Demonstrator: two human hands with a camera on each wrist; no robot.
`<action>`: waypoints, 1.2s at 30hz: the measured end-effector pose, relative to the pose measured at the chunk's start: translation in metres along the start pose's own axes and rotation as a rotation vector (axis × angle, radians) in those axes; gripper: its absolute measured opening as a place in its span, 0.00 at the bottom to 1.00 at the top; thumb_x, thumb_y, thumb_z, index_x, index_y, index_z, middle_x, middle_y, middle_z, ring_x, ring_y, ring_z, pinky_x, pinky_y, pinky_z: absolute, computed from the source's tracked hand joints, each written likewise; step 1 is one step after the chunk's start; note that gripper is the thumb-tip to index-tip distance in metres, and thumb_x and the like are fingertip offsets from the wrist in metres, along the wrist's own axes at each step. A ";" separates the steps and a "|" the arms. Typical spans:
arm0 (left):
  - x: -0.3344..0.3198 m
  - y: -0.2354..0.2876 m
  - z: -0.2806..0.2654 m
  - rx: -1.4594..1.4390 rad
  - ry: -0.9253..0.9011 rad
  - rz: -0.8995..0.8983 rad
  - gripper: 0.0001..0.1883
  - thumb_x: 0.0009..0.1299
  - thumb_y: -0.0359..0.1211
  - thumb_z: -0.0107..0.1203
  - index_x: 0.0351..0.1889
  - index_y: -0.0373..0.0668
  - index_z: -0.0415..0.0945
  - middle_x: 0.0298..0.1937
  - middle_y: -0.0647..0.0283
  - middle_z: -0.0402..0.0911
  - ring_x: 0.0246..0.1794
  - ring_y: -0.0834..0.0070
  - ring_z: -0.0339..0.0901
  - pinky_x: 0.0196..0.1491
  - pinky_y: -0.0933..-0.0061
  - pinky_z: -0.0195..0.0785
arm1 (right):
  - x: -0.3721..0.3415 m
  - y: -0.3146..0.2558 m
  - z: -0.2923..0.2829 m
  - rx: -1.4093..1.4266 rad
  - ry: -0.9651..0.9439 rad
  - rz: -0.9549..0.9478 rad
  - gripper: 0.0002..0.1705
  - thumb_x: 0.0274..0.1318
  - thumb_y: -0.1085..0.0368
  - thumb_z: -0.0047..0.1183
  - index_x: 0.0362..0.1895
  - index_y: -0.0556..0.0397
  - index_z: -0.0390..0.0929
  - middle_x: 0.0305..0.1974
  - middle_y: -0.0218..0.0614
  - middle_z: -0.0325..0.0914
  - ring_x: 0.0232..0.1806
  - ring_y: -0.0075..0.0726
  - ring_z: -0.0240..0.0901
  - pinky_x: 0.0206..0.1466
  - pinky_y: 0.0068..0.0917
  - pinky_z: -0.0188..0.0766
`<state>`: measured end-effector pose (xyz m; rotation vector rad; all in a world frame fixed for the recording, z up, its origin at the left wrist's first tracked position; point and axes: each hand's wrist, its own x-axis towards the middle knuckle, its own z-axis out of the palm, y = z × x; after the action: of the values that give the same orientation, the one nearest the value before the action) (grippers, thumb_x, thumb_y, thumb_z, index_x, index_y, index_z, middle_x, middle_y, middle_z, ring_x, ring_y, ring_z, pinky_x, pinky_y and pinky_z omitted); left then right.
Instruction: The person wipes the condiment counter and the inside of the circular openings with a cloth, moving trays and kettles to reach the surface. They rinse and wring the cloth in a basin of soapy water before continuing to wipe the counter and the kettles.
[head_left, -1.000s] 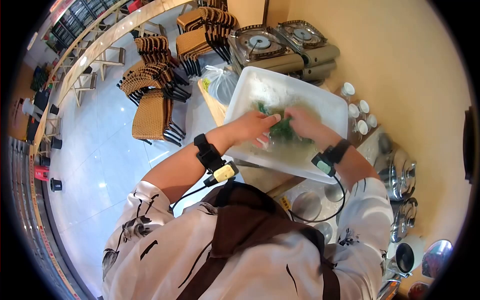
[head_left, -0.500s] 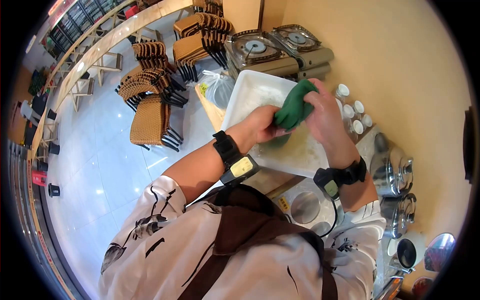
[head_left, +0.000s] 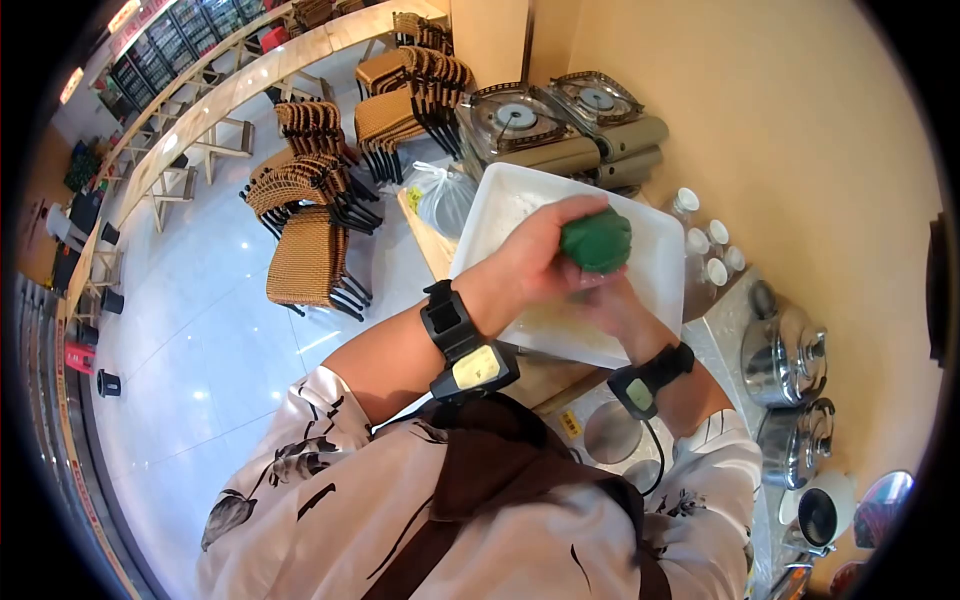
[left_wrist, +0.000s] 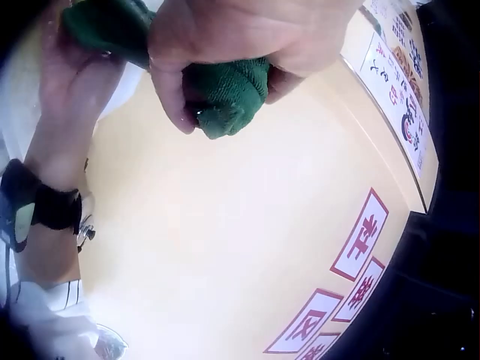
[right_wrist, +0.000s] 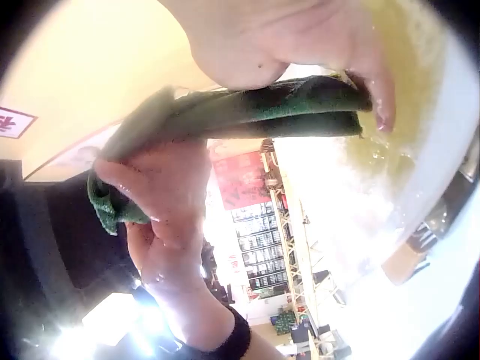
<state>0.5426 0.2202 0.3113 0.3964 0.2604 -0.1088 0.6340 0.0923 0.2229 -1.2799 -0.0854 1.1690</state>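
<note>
A wet green cloth (head_left: 597, 241) is bunched above the white tub (head_left: 668, 290). My left hand (head_left: 537, 256) grips its upper part; in the left wrist view the cloth (left_wrist: 225, 97) bulges out between the thumb and fingers of that hand (left_wrist: 247, 37). Lower down and nearer my body, my right hand (head_left: 613, 309) holds the other end. Seen from the right wrist, the cloth (right_wrist: 247, 109) stretches as a long twisted strip from the left hand (right_wrist: 169, 195) to the right hand (right_wrist: 300, 37), whose fingers curl over its end. Cloudy, yellowish water lies in the tub.
Portable gas stoves (head_left: 515, 117) stand beyond the tub. Right of it are white-capped bottles (head_left: 716, 271) and steel pots (head_left: 785, 360). A tied plastic bag (head_left: 442, 200) sits at its left, with stacked wicker chairs (head_left: 303, 255) on the floor.
The cloth came up out of the tub and is now bunched tighter. My left hand has risen over it, while my right hand has moved down below it, toward my body.
</note>
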 end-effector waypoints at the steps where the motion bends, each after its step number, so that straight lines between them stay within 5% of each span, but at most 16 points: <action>1: -0.002 -0.002 -0.002 0.002 0.003 0.003 0.14 0.67 0.37 0.53 0.44 0.38 0.70 0.43 0.55 0.77 0.43 0.63 0.77 0.49 0.55 0.74 | 0.003 0.000 -0.002 0.000 -0.005 0.000 0.22 0.66 0.53 0.36 0.59 0.48 0.64 0.52 0.36 0.71 0.49 0.40 0.69 0.51 0.47 0.71; 4: -0.006 -0.009 -0.008 0.098 -0.027 0.053 0.13 0.66 0.35 0.53 0.45 0.37 0.70 0.43 0.54 0.77 0.43 0.63 0.77 0.49 0.56 0.74 | 0.016 -0.004 -0.024 -0.039 -0.211 -0.252 0.21 0.64 0.59 0.37 0.58 0.55 0.64 0.53 0.39 0.70 0.49 0.40 0.70 0.52 0.37 0.71; 7: -0.012 -0.013 -0.027 -0.033 0.090 -0.020 0.15 0.67 0.32 0.48 0.50 0.34 0.68 0.47 0.52 0.76 0.46 0.61 0.76 0.52 0.55 0.72 | 0.029 -0.016 -0.035 0.120 -0.169 -0.307 0.22 0.55 0.70 0.43 0.56 0.63 0.65 0.51 0.40 0.71 0.50 0.38 0.70 0.54 0.30 0.69; 9: -0.013 -0.018 -0.050 -0.022 0.140 -0.033 0.16 0.68 0.32 0.45 0.52 0.34 0.67 0.49 0.51 0.75 0.48 0.60 0.75 0.54 0.54 0.70 | 0.030 -0.027 -0.032 -0.171 0.177 -0.584 0.29 0.44 0.79 0.45 0.57 0.65 0.64 0.48 0.39 0.73 0.48 0.37 0.72 0.53 0.28 0.68; 13: -0.014 -0.029 -0.069 -0.021 0.189 -0.105 0.18 0.70 0.33 0.38 0.56 0.34 0.64 0.55 0.51 0.71 0.53 0.57 0.72 0.59 0.51 0.64 | 0.010 -0.046 -0.005 -0.134 0.125 -0.627 0.32 0.38 0.83 0.44 0.55 0.63 0.66 0.48 0.40 0.73 0.48 0.34 0.71 0.53 0.27 0.67; 15: -0.009 -0.031 -0.072 -0.048 0.165 -0.121 0.20 0.70 0.35 0.39 0.56 0.34 0.64 0.56 0.51 0.70 0.54 0.56 0.71 0.60 0.51 0.63 | 0.002 -0.043 0.012 -0.366 0.056 -0.655 0.31 0.38 0.83 0.43 0.53 0.58 0.70 0.49 0.38 0.72 0.50 0.31 0.69 0.54 0.26 0.66; 17: -0.007 -0.029 -0.074 -0.080 0.140 -0.127 0.21 0.70 0.37 0.39 0.56 0.35 0.64 0.57 0.52 0.70 0.55 0.55 0.71 0.61 0.50 0.62 | -0.003 -0.033 0.017 -0.560 0.035 -0.683 0.28 0.38 0.83 0.40 0.49 0.56 0.73 0.51 0.37 0.71 0.53 0.32 0.68 0.56 0.27 0.65; 19: -0.010 -0.016 -0.072 -0.185 -0.075 -0.135 0.24 0.68 0.43 0.41 0.56 0.36 0.64 0.58 0.53 0.70 0.55 0.56 0.71 0.61 0.52 0.61 | -0.012 -0.020 0.025 -1.031 -0.016 -0.956 0.27 0.37 0.83 0.38 0.46 0.56 0.73 0.51 0.38 0.71 0.55 0.36 0.67 0.58 0.30 0.63; 20: -0.004 -0.013 -0.083 -0.163 -0.025 -0.147 0.28 0.66 0.51 0.46 0.55 0.38 0.66 0.56 0.55 0.71 0.53 0.59 0.72 0.59 0.53 0.63 | -0.016 -0.015 0.025 -1.034 -0.021 -0.958 0.27 0.37 0.83 0.38 0.46 0.56 0.73 0.51 0.38 0.71 0.55 0.36 0.67 0.58 0.30 0.63; 23: -0.008 -0.006 -0.071 -0.074 0.102 -0.114 0.28 0.67 0.54 0.48 0.52 0.40 0.69 0.50 0.58 0.75 0.50 0.64 0.74 0.55 0.55 0.67 | -0.029 -0.007 0.024 -0.975 -0.190 -1.055 0.28 0.38 0.83 0.36 0.49 0.56 0.69 0.50 0.41 0.70 0.57 0.42 0.66 0.61 0.33 0.60; 25: 0.000 -0.008 -0.080 -0.020 0.038 -0.116 0.24 0.67 0.51 0.52 0.50 0.43 0.71 0.45 0.62 0.77 0.45 0.69 0.76 0.49 0.60 0.72 | -0.044 -0.013 0.024 -0.704 -0.438 -0.789 0.34 0.36 0.84 0.39 0.55 0.56 0.62 0.52 0.44 0.67 0.59 0.46 0.64 0.64 0.35 0.57; 29: 0.004 -0.004 -0.072 0.129 0.027 -0.088 0.16 0.67 0.39 0.55 0.49 0.44 0.71 0.44 0.65 0.78 0.39 0.74 0.78 0.43 0.68 0.75 | -0.039 -0.016 0.008 -0.674 -0.409 -0.957 0.39 0.34 0.83 0.45 0.59 0.56 0.57 0.56 0.45 0.62 0.62 0.48 0.60 0.67 0.42 0.52; 31: 0.006 0.003 -0.067 0.164 -0.066 -0.104 0.14 0.67 0.36 0.56 0.47 0.42 0.72 0.43 0.65 0.78 0.41 0.74 0.77 0.46 0.67 0.74 | -0.047 -0.027 0.009 -1.345 -0.317 -1.299 0.40 0.33 0.80 0.52 0.59 0.54 0.58 0.61 0.44 0.59 0.64 0.50 0.56 0.68 0.50 0.48; 32: 0.006 0.006 -0.064 0.170 -0.067 -0.106 0.14 0.67 0.36 0.56 0.47 0.42 0.72 0.43 0.65 0.78 0.41 0.74 0.77 0.46 0.67 0.74 | -0.044 -0.027 0.005 -1.343 -0.312 -1.304 0.40 0.33 0.80 0.52 0.59 0.54 0.58 0.61 0.44 0.59 0.64 0.50 0.56 0.68 0.50 0.48; 34: 0.005 0.012 -0.058 0.224 -0.128 -0.116 0.15 0.65 0.36 0.58 0.48 0.42 0.72 0.44 0.65 0.78 0.43 0.74 0.77 0.47 0.68 0.73 | -0.035 -0.026 -0.003 -1.478 -0.005 -1.572 0.43 0.32 0.75 0.59 0.60 0.53 0.59 0.62 0.45 0.58 0.66 0.53 0.53 0.68 0.55 0.46; 36: 0.004 0.016 -0.050 0.273 -0.149 -0.133 0.16 0.65 0.34 0.59 0.48 0.42 0.71 0.43 0.65 0.78 0.43 0.74 0.77 0.47 0.69 0.73 | -0.031 -0.033 -0.005 -1.506 0.005 -1.550 0.42 0.33 0.74 0.59 0.60 0.52 0.59 0.63 0.45 0.58 0.66 0.54 0.53 0.68 0.55 0.46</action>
<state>0.5377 0.2542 0.2711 0.6392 0.1241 -0.3051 0.6430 0.0725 0.2631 -1.7117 -1.8418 -0.5117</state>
